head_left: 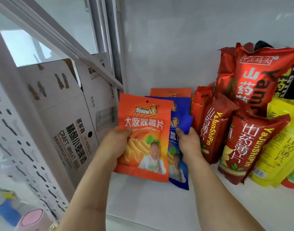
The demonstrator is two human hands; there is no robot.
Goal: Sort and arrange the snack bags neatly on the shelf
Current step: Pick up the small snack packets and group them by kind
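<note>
Both hands closed: left hand (113, 144) pinches orange chip bag (143, 139) at its edge, thumb on front; right hand (189, 144) grips blue bags (179, 164) just behind; judged light, crinkly, slippery, w/ fragile contents; best held at side seams; red yam-chip bags (243, 147) stacked right of right hand.

White shelf (159, 205) with snack bags standing on it: orange bag (143, 137) and blue bags (179, 164) at the left, red bags (243, 147) leaned together alongside, yellow bags (276, 152) at the right edge.
</note>
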